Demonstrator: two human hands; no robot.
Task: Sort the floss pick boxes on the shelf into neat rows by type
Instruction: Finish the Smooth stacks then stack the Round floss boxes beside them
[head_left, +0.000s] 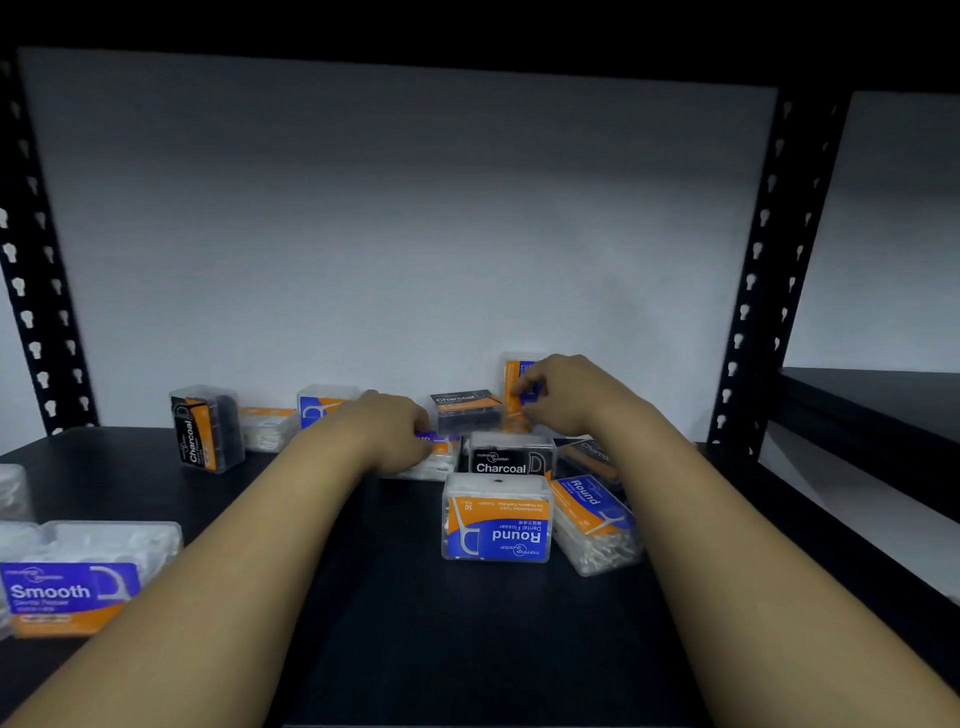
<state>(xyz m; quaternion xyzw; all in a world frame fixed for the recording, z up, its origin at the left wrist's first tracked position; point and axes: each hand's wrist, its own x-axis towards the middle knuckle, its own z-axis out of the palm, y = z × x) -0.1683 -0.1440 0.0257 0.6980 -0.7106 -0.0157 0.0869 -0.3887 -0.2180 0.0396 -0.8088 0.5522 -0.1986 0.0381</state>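
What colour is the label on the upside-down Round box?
Blue and orange with white lettering on the Round box, head view.

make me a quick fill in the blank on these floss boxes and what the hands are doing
1. The box nearest the middle front, label upside down, reads ____.
2. The box at the front left reads ____.
3. The upright box at the back left, its label running sideways, reads ____.
4. The right hand grips a blue and ____ box at the back.

Missing words: Round; Smooth; Charcoal; orange
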